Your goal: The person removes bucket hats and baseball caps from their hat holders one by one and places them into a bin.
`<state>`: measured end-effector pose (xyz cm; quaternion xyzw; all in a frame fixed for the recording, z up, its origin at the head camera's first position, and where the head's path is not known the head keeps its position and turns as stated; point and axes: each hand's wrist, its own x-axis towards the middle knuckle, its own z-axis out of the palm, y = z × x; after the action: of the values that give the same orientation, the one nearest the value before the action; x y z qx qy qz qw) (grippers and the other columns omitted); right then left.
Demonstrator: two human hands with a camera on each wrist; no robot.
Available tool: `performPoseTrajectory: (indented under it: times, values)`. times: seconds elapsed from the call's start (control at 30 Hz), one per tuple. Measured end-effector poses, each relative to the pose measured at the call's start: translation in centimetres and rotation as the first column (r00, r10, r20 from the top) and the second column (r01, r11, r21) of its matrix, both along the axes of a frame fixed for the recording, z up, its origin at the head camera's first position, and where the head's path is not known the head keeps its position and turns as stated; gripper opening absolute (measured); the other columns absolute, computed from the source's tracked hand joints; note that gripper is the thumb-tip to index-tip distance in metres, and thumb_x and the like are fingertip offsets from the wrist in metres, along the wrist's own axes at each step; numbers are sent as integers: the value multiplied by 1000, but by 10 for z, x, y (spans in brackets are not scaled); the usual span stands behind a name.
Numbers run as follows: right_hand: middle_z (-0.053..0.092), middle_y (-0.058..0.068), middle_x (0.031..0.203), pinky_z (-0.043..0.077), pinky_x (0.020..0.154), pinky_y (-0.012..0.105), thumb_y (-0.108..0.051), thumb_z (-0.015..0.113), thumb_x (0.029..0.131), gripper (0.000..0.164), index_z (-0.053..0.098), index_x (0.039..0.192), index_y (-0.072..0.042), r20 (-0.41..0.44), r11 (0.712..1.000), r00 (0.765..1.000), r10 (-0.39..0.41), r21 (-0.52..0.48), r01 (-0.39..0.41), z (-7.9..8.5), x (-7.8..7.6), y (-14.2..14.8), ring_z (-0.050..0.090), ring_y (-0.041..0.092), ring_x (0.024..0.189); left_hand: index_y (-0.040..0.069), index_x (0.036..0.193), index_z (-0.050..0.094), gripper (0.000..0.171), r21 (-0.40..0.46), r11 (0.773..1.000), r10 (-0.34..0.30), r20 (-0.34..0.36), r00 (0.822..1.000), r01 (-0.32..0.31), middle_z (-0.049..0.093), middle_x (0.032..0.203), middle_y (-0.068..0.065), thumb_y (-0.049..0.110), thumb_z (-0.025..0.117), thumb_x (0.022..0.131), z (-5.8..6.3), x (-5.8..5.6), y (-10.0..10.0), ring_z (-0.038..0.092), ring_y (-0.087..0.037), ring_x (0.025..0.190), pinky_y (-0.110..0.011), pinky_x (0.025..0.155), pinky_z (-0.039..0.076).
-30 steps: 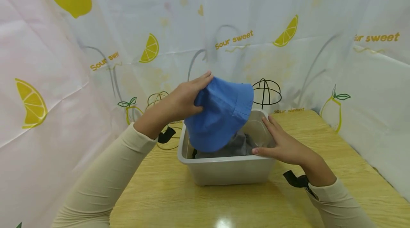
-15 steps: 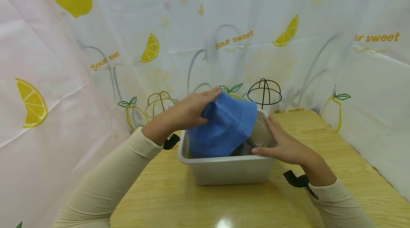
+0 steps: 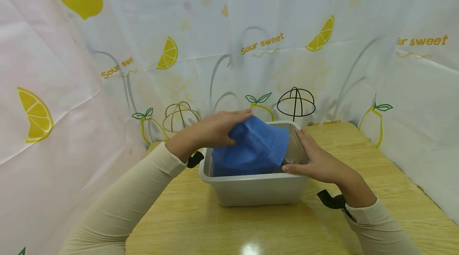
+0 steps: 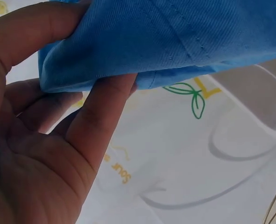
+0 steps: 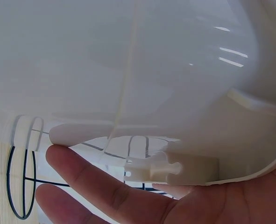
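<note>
A blue cloth bucket hat (image 3: 256, 143) is tilted inside a light grey plastic bin (image 3: 258, 189), its crown standing above the rim. My left hand (image 3: 215, 129) pinches the hat at the crown, thumb on the near side. In the left wrist view the hat's fabric (image 4: 142, 42) lies between that thumb and the fingers. At the bin's right end, my right hand (image 3: 319, 161) holds the rim, thumb over the front edge and fingers along the right side. The right wrist view shows its fingers (image 5: 114, 191) against the bin's wall (image 5: 105, 60). The hat hides most of the bin's inside.
The bin stands on a light wood-grain table (image 3: 251, 227). Behind it are a gold wire dome frame (image 3: 181, 117) on the left and a black wire dome frame (image 3: 295, 103) on the right. A lemon-print curtain (image 3: 201, 28) surrounds the table's back and sides.
My left hand has lowered the hat from above the bin down into it, shifting slightly right. The hat now covers the grey cloth seen in the bin earlier. My right hand has stayed put.
</note>
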<state>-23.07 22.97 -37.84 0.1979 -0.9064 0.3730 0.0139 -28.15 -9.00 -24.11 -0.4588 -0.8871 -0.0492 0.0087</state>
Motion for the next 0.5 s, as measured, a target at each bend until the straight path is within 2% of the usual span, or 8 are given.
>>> performPoseTrajectory:
  times: [0.17, 0.3, 0.5]
  values:
    - [-13, 9, 174, 16, 115, 79, -58, 79, 86, 123, -7, 168, -23, 12, 1000, 1000, -2, 2, 2, 1, 1, -1, -3, 45, 159, 7, 162, 34, 91, -28, 1000, -7, 13, 1000, 8, 30, 169, -9, 4, 82, 85, -3, -5, 2, 33, -27, 154, -39, 121, 37]
    - [-14, 9, 174, 16, 115, 79, -58, 78, 87, 123, -7, 168, -22, 20, 1000, 1000, -1, 1, 1, 2, 2, -1, -4, 46, 159, 17, 161, 39, 90, -69, 998, -9, 19, 1000, 10, 29, 170, -10, 14, 87, 84, -6, -8, 2, 37, -31, 152, -42, 120, 39]
    - [-15, 9, 173, 15, 115, 80, -58, 78, 87, 122, -8, 168, -23, 24, 1000, 1000, 3, 0, -3, 3, 3, -1, -4, 46, 159, 27, 164, 34, 105, -111, 994, -12, 62, 998, 19, 16, 174, -5, 34, 93, 77, -15, -16, 1, 35, -35, 153, -48, 121, 36]
